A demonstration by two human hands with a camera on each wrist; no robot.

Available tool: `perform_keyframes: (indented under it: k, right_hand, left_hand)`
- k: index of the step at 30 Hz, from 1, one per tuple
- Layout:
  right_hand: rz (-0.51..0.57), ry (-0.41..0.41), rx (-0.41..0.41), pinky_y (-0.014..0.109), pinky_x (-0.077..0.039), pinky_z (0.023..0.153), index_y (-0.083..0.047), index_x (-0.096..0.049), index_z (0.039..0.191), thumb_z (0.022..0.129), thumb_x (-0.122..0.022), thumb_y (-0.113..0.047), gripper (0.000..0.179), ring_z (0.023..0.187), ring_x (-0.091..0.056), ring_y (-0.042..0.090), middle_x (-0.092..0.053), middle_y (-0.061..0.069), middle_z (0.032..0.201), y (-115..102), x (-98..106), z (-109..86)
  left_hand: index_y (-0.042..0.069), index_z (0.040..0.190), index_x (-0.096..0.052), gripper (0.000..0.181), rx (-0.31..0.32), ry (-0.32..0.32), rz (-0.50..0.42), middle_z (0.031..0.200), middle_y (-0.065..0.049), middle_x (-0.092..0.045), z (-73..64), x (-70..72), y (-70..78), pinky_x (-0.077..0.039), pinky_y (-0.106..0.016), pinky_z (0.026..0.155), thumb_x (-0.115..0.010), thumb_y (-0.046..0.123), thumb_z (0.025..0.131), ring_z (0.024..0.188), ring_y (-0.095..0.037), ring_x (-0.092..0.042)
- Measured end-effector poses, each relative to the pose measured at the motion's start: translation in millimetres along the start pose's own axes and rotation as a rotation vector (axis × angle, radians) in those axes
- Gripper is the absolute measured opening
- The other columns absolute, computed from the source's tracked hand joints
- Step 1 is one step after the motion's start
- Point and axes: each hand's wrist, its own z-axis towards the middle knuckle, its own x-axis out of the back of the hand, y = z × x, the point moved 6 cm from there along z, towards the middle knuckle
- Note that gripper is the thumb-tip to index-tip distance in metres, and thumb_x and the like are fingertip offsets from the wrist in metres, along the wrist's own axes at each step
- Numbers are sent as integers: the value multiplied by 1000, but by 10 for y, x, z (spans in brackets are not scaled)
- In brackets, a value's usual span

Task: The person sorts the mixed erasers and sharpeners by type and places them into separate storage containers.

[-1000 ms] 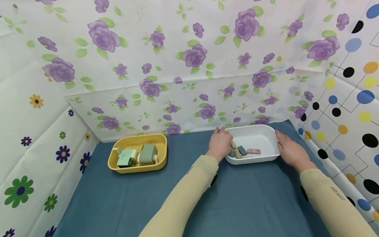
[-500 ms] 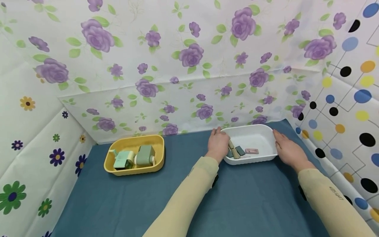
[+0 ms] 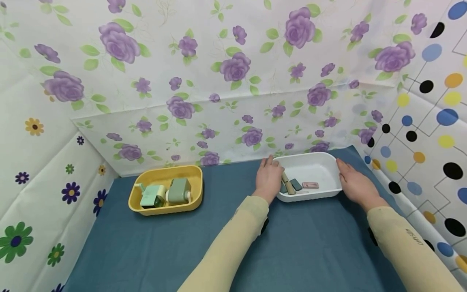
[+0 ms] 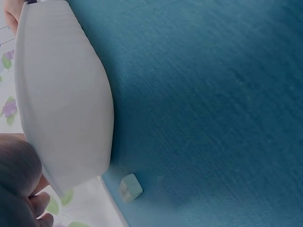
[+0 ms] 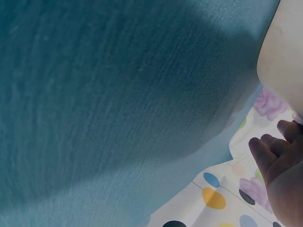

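A white oval tray (image 3: 321,170) is between both hands at the back right of the blue cloth. My left hand (image 3: 269,178) grips its left end at the rim, fingers curled against the outside in the left wrist view. My right hand (image 3: 359,184) presses along the right end with fingers fairly straight. Inside the tray lie a pink block (image 3: 310,185), a dark green block (image 3: 296,185) and a tan stick-like piece (image 3: 290,187); the left hand partly hides the tray's left end.
A yellow tray (image 3: 198,186) at the left holds a mint green boxy item (image 3: 151,195) and a sage green one (image 3: 178,190). A pale green block (image 4: 130,188) lies on the cloth beyond the white tray's end. Patterned walls close the back and sides.
The whole scene shifts slightly left in the head view between one second and half a second ago. Both hands keep their places on the white tray.
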Motion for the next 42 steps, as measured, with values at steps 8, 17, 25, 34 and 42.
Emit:
perform_keyframes:
  k: [8,17,25,34,42]
  right_hand:
    - [4,-2,1,73,-23,121,1,-10,171,117,-34,-21,63,153,-23,58,-22,34,170,4,-21,-10]
    - [12,-13,2,73,-23,121,0,-7,171,117,-34,-21,64,154,-22,58,-18,33,172,-14,-37,7]
    - [15,-16,8,72,-21,122,0,-4,171,116,-32,-21,65,154,-21,57,-17,32,172,-12,-36,9]
    - [3,-11,7,73,-21,121,0,-5,171,117,-32,-23,64,153,-22,58,-17,32,172,27,-32,9]
    - [6,-36,-1,75,-19,121,-1,-3,171,117,-32,-24,65,154,-20,58,-14,32,173,-1,-38,17]
  left_hand:
    - [31,130,-79,32,-11,72,10,151,4,-63,-57,9,-3,-27,-37,130,-68,12,107,155,-21,-40]
    - [24,152,-62,43,-43,98,9,160,1,-54,-158,1,-41,-29,-39,129,-63,32,110,157,-21,-36]
    - [19,166,-44,53,0,25,-146,169,-1,-42,-312,-91,-279,-22,-38,131,-44,40,117,161,-20,-26]
    - [10,167,-39,54,41,-42,-263,170,-6,-41,-498,-226,-656,-22,-40,132,-40,34,119,162,-24,-24]
    - [10,167,-40,59,25,-124,-355,168,-6,-44,-615,-277,-837,-23,-40,132,-50,37,116,161,-25,-27]
